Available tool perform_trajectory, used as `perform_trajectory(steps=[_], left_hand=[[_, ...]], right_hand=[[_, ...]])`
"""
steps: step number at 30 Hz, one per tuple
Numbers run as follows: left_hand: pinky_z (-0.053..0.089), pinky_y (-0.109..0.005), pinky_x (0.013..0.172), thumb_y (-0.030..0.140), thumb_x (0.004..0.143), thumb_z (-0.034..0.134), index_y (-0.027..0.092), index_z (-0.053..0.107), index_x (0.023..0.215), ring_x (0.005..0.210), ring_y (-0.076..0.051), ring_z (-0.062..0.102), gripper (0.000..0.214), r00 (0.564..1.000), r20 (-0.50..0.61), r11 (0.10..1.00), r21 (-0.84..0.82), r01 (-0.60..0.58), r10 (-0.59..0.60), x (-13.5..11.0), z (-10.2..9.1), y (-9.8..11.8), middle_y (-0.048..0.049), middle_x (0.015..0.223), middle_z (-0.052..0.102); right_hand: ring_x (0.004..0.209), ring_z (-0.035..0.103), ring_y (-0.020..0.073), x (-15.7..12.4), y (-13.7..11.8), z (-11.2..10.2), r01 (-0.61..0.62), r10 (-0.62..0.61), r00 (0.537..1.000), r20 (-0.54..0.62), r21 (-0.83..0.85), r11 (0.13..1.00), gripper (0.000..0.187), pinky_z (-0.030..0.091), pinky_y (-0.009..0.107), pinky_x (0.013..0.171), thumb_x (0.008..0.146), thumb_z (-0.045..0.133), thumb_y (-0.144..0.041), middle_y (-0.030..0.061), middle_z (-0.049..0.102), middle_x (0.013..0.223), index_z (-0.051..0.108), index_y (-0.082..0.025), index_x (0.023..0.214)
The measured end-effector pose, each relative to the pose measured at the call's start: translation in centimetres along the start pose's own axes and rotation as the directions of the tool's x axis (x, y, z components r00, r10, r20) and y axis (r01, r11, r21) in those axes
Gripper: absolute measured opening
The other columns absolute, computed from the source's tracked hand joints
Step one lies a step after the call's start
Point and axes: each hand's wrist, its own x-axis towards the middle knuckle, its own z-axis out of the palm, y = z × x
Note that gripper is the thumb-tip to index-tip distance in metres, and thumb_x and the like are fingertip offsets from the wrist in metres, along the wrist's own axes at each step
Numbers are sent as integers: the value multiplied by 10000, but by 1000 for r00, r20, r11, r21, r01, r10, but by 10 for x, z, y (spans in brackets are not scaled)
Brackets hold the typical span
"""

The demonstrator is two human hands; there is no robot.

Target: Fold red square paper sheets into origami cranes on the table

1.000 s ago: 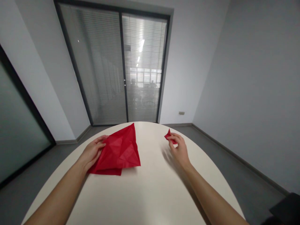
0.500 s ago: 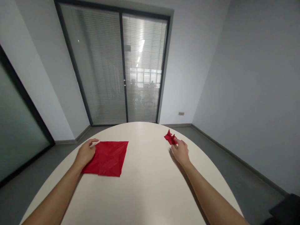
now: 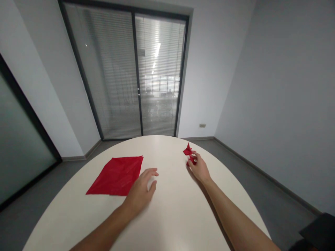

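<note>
A flat red paper sheet [image 3: 116, 175] lies on the left part of the white oval table [image 3: 167, 216]. My left hand [image 3: 141, 191] hovers just right of the sheet, fingers spread, holding nothing. A small folded red paper figure [image 3: 188, 152] sits at the table's far right. My right hand [image 3: 200, 168] is right behind it, fingertips pinching its lower part.
The table's far edge curves away in front of a glass sliding door [image 3: 136, 76] with blinds. Grey floor [image 3: 261, 188] surrounds the table. A dark object [image 3: 318, 228] shows at the bottom right corner.
The red sheet was lowered and now lies flat. My left hand let it go and moved right toward the table's middle. My right hand stayed at the folded figure.
</note>
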Motion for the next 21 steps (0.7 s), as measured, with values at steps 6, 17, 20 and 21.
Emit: perform_trajectory(steps=[6, 17, 20, 21], left_hand=[[403, -401, 1084, 234, 855, 654, 278, 692, 1188, 1174, -286, 598, 337, 991, 137, 1000, 5, -8, 7, -18, 24, -4, -92, 1236, 682], [504, -416, 961, 346, 822, 703, 205, 493, 1283, 1112, -264, 660, 526, 972, 119, 901, -365, 233, -202, -4, 32, -17, -162, 1303, 622], [492, -420, 999, 283, 797, 716, 201, 518, 1223, 1111, -258, 667, 476, 965, 185, 866, -433, 249, -184, -1, 32, -18, -146, 1245, 660], [492, -418, 1001, 257, 777, 726, 200, 534, 1199, 1118, -262, 665, 467, 965, 189, 862, -441, 251, -184, 0, 32, -18, -145, 1248, 660]], right_hand=[[926, 684, 261, -8, -29, 11, -49, 32, 995, 98, 182, 982, 296, 529, 444, 866, 840, 665, -423, 104, 725, 1092, 710, -209, 1039], [651, 582, 145, -65, -120, 36, -191, -44, 921, 387, 548, 814, 380, 477, 274, 614, 747, 792, -515, -6, 625, 722, 643, -179, 844], [634, 564, 141, -65, -119, 37, -192, -28, 927, 375, 536, 822, 377, 451, 270, 607, 750, 791, -516, -6, 625, 702, 625, -180, 787], [642, 567, 144, -63, -117, 38, -193, -27, 928, 372, 542, 818, 375, 449, 271, 612, 749, 793, -513, -3, 630, 708, 625, -180, 789]])
